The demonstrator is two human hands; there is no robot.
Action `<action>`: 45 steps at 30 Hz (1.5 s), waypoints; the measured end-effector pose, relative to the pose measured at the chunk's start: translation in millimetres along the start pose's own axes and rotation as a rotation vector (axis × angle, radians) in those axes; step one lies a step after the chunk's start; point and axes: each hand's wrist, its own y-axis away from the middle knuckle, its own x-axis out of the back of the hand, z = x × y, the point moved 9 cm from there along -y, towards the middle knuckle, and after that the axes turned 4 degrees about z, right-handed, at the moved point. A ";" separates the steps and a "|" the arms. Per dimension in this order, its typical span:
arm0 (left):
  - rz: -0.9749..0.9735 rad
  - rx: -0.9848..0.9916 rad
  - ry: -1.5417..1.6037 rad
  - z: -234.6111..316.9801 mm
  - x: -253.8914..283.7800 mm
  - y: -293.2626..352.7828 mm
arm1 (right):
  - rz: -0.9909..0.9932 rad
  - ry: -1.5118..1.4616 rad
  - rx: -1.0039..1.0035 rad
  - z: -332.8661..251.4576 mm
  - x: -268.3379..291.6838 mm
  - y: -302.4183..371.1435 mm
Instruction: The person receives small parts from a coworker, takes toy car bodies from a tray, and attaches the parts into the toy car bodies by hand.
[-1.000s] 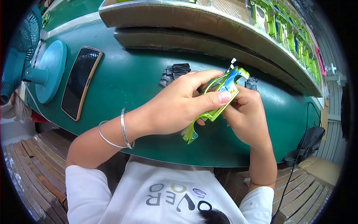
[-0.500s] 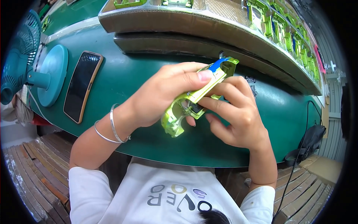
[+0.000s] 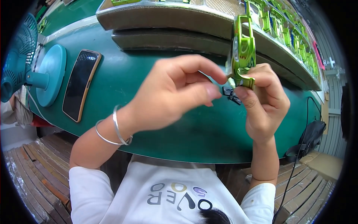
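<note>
My right hand grips the lower end of a lime-green plastic toy car shell, thumb and fingers pinching it. The shell stands roughly on end, with window openings showing in its side. Apart from the shell, to its left, is my left hand. Its thumb and fingers are spread, and I see nothing between them. Small black parts show just below the shell, seemingly on the green table; the fingers partly cover that spot.
Cardboard trays run along the far side, holding several similar green shells. A phone lies at the left beside a teal fan. A black cable hangs at the right, near a dark bag.
My left hand has let go of the shell and moved away to the left. My right hand now holds the shell alone, raised farther from me and turned more upright.
</note>
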 end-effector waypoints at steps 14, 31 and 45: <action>0.376 -0.333 -0.369 16.4 16.7 11.3 | 0.106 -0.428 -0.362 34.0 -23.9 18.8; 0.307 -0.274 -0.426 14.0 12.1 7.5 | -0.039 -0.520 -0.549 41.7 -31.9 22.8; 0.281 -0.318 -0.476 17.6 10.7 7.0 | 0.022 -0.318 -0.512 45.9 -30.3 24.8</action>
